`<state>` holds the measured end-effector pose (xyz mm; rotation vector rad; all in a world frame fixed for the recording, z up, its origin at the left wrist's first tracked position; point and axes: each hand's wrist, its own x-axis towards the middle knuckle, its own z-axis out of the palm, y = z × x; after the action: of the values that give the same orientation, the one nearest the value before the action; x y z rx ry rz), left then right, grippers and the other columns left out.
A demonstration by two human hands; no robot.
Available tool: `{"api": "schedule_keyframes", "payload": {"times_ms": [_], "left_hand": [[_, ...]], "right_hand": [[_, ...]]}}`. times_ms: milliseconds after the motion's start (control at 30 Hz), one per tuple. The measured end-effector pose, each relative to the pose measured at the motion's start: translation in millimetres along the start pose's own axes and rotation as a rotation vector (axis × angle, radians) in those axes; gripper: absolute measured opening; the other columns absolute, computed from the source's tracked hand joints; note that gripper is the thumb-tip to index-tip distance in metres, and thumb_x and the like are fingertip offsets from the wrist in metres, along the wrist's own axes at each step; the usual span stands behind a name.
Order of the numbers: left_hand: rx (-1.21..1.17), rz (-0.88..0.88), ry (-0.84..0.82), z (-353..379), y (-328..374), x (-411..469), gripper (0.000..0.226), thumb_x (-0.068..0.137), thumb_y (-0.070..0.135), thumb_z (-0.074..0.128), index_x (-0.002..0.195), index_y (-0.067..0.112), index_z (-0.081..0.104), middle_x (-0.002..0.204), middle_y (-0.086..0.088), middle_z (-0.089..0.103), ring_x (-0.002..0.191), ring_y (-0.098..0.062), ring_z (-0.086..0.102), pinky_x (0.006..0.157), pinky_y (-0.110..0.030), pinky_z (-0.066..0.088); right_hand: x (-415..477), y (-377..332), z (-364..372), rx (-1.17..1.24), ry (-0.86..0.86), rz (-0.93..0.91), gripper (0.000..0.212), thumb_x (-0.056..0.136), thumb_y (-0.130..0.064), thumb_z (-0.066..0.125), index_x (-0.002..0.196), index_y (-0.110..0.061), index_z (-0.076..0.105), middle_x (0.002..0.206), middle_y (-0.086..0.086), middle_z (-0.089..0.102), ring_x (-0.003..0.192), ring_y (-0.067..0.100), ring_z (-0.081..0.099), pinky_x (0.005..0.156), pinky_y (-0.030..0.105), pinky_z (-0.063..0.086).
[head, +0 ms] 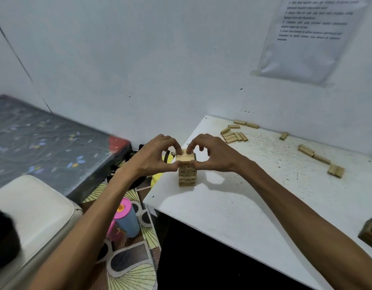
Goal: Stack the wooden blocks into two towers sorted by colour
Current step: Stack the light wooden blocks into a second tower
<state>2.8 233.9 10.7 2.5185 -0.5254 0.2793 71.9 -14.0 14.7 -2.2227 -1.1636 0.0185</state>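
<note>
Two hands closed on one tower (187,174): your left hand (158,156) and your right hand (212,153) met at its top. Their fingertips curled down onto the uppermost layer, their thumbs pressed the sides just below, and the two hands nearly touched above it. That tower stood upright on the white table (243,206), close to the left edge and about midway along it. I counted roughly six layers, though your fingers hid part of the upper ones.

Three groups of loose blocks (252,125), all the same pale wood, lay flat farther back. Roughly nine made a cluster (234,136) by the back edge, near the back left corner, some touching side by side. One single block (283,136) lay alone farther along the back edge. About five more ran in a broken line (321,159) toward the right edge, the last two touching. Blur kept those counts from being exact. One second stack (371,233), darker-looking, showed partly at the right edge, cut off by the frame.

Off the table to the left you had one bottle (127,218) with a pink lid on the patterned floor (135,264), one pale cushion (34,210) and one dark mattress (45,143). One printed sheet (306,38) hung on the wall above the back edge.
</note>
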Motion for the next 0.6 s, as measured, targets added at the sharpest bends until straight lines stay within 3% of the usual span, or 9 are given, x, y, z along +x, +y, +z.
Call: {"api": "schedule_keyframes", "payload": {"times_ms": [600], "left_hand": [[0.008, -0.006, -0.022, 8.6, -2.3, 2.3, 0.038, 0.076, 0.059, 0.065, 0.105, 0.034, 0.063, 0.105, 0.014, 0.063, 0.098, -0.007, 0.049, 0.082, -0.030, 0.044]], "right_hand": [[-3.8, 8.3, 4.8, -0.015, -0.014, 0.039, 0.032, 0.083, -0.032, 0.080, 0.112, -0.031, 0.065, 0.113, -0.021, 0.058, 0.102, 0.008, 0.050, 0.074, 0.010, 0.035]]}}
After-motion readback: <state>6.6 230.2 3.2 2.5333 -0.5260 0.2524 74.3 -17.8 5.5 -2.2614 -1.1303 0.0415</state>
